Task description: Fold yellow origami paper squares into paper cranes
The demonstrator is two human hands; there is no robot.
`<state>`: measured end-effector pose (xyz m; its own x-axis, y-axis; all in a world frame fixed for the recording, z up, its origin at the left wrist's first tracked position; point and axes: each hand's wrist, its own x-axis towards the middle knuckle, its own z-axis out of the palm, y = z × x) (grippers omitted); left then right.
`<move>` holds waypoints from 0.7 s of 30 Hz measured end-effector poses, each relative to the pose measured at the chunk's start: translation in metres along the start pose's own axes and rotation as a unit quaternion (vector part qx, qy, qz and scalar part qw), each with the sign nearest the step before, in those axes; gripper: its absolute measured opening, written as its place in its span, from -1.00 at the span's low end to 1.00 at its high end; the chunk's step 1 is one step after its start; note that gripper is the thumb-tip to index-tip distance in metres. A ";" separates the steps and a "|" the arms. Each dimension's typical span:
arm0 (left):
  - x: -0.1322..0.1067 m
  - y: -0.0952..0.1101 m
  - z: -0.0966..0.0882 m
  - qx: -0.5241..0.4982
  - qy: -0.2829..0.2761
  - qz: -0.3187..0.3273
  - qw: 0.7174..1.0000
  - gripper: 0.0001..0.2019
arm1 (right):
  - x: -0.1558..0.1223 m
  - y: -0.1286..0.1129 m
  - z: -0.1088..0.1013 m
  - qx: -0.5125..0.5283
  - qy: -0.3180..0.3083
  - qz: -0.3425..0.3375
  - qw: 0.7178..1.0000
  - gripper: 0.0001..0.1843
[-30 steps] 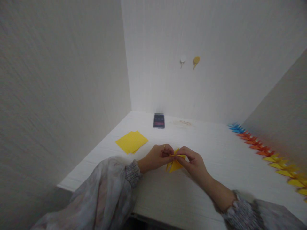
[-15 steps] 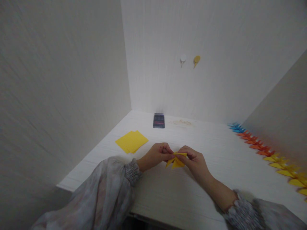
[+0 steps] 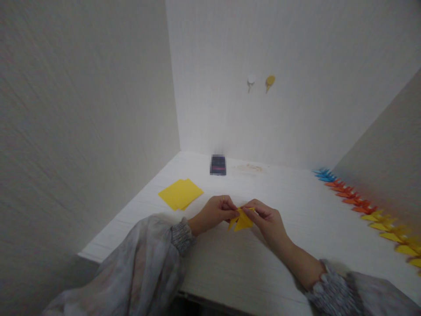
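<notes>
Between my two hands is a partly folded yellow origami crane point(image 3: 244, 220), its pointed flaps hanging down above the white table. My left hand point(image 3: 219, 210) pinches its left side between thumb and fingers; a ring shows on one finger. On the other side, my right hand point(image 3: 267, 218) grips the paper's upper right edge, thumb in front and fingers behind. The fingertips hide part of the folds.
Yellow paper squares point(image 3: 180, 194) lie to the left on the table point(image 3: 256, 272). A small dark blurred box point(image 3: 218, 165) stands by the back wall. Along the right runs a row of blue, orange and yellow folded cranes point(image 3: 358, 204). Two hooks point(image 3: 270, 80) hang on the wall.
My right thumb and fingers have shifted slightly left along the paper, and its right flap has changed angle a little. My left hand stays nearly still.
</notes>
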<state>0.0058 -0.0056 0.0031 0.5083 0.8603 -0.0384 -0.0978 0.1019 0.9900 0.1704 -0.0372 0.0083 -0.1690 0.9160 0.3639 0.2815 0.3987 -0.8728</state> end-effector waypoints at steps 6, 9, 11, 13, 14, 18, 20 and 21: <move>0.000 -0.002 -0.001 -0.008 -0.008 -0.006 1.000 -0.70 | -0.001 -0.001 0.000 0.008 0.002 -0.007 1.000 -0.80; 0.000 -0.002 -0.001 -0.016 -0.015 -0.010 1.000 -0.70 | -0.001 0.001 0.000 0.016 -0.003 -0.011 1.000 -0.81; 0.000 -0.001 0.000 -0.018 -0.014 -0.013 1.000 -0.69 | -0.001 0.002 -0.001 0.018 -0.006 -0.012 1.000 -0.81; 0.000 -0.001 0.000 -0.015 -0.009 -0.019 1.000 -0.69 | -0.001 0.002 -0.001 0.020 -0.004 -0.014 1.000 -0.82; 0.000 -0.001 0.000 -0.013 -0.007 -0.022 1.000 -0.69 | -0.001 0.003 -0.001 0.019 0.000 -0.015 1.000 -0.82; 0.000 -0.001 -0.001 -0.008 -0.005 -0.024 1.000 -0.70 | 0.000 0.003 -0.002 0.013 0.010 -0.012 1.000 -0.83; 0.000 -0.002 -0.001 -0.007 -0.004 -0.022 1.000 -0.71 | 0.000 0.004 -0.002 0.016 0.006 -0.007 1.000 -0.82; 0.000 -0.002 -0.002 -0.005 -0.003 -0.022 1.000 -0.72 | 0.000 0.004 -0.002 0.021 0.005 -0.005 1.000 -0.82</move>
<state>0.0047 -0.0051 0.0008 0.5174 0.8519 -0.0808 -0.0846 0.1449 0.9858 0.1738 -0.0354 0.0056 -0.1623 0.9127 0.3751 0.2404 0.4052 -0.8820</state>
